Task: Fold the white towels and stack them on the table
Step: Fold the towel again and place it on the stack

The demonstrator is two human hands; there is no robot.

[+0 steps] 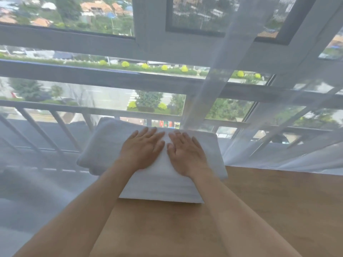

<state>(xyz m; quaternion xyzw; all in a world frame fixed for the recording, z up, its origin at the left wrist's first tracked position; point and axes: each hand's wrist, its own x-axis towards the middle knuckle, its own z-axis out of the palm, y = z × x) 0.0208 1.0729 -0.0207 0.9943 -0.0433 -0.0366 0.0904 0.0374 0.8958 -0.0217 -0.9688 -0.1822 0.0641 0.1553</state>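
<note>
A stack of folded white towels (161, 188) sits at the far left corner of the wooden table (259, 210), with its left part overhanging the table's edge. My left hand (143, 147) and my right hand (185, 151) lie flat side by side on the top towel, fingers straight and pointing away from me. Both palms press down on the cloth. Several folded layers show along the stack's near side.
A sheer white curtain (278, 127) hangs just behind and to the right of the table, touching its far edge. Beyond it are a large window (92, 52) and a railing (55, 127). To the left of the table the floor lies below.
</note>
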